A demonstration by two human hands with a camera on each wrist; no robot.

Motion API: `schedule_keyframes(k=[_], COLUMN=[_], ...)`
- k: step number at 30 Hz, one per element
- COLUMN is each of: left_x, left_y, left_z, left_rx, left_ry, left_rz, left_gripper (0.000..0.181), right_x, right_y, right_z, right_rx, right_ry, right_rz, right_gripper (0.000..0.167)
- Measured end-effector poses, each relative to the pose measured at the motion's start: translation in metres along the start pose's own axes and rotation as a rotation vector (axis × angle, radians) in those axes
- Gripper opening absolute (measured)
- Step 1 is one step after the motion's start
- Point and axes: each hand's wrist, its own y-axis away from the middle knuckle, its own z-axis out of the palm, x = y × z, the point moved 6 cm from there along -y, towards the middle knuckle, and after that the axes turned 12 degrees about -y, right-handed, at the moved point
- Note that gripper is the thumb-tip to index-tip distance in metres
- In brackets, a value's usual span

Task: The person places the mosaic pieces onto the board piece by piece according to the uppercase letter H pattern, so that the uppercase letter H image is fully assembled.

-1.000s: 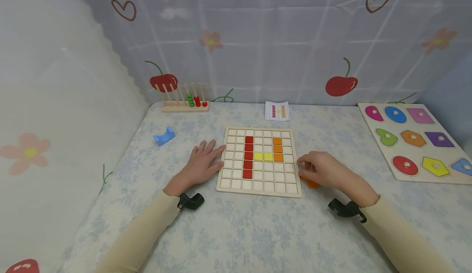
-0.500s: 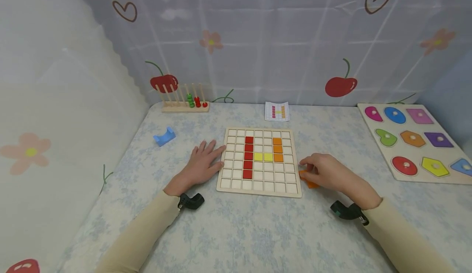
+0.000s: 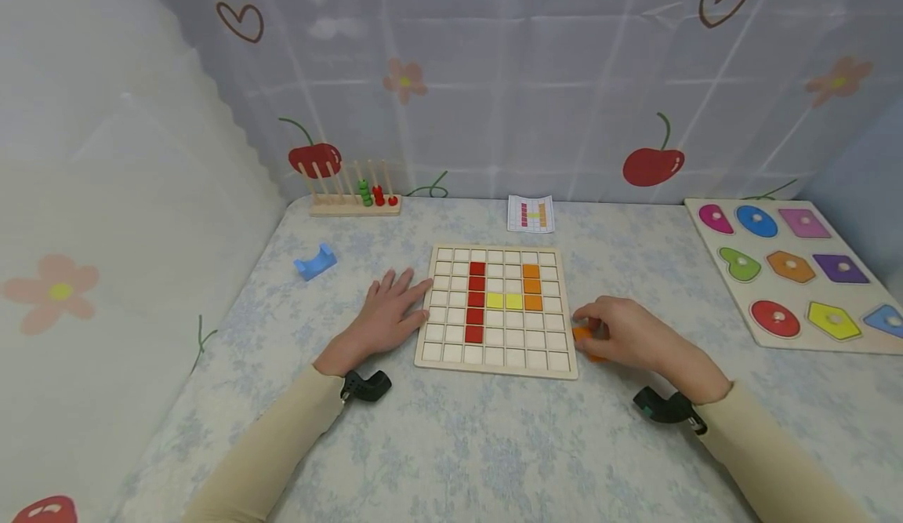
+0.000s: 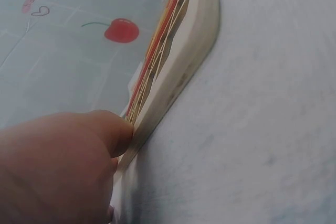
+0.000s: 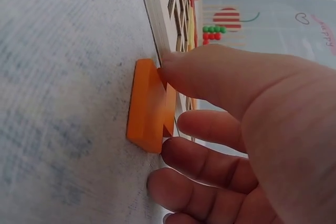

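A wooden grid board (image 3: 496, 372) lies flat on the table, bearing a column of red tiles (image 3: 476, 299), two yellow tiles (image 3: 504, 301) and a short column of orange tiles (image 3: 531, 287). My left hand (image 3: 384, 315) rests at the board's left edge with fingers spread, the thumb touching its side in the left wrist view. Right of the board, my right hand (image 3: 624, 333) pinches a thin orange tile (image 5: 170, 109) between thumb and fingertips. That tile lies against another orange tile (image 5: 140, 106) on the table; the fingers partly hide both in the head view.
Behind the board lies a small pattern card (image 3: 531, 215). A wooden bead rack (image 3: 355, 210) stands at the back left, with a blue curved piece (image 3: 315, 262) in front of it. A shape puzzle board (image 3: 748, 254) lies at the right.
My right hand has shifted slightly right, away from the board's edge, and its fingers have settled about the orange tile. My left hand and the board have stayed put.
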Motion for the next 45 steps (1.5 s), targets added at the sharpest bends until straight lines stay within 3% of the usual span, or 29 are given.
schedule_keyframes(k=[9,20,30,45], left_x=[0.0002,-0.0016,0.0005,-0.0009], left_y=[0.0001,-0.0005,0.0001,0.0006], left_z=[-0.0001,0.0011,0.0,0.0004], left_rx=[-0.001,0.001,-0.007,-0.009], left_ry=[0.003,-0.007,-0.007,0.015], left_rz=[0.002,0.0,-0.009,0.003], left_gripper=[0.058,0.058,0.058,0.059], right_x=[0.0009,0.0007,0.0004,0.001], right_y=[0.0027,0.0017,0.0013,0.002], right_z=[0.0022,0.0023,0.0027,0.0012], right_rx=[0.023,0.028,0.081,0.071], right_ry=[0.022,0.006,0.024,0.014], right_rz=[-0.018,-0.023,-0.024,-0.027], right_gripper=[0.038,0.026,0.02,0.02])
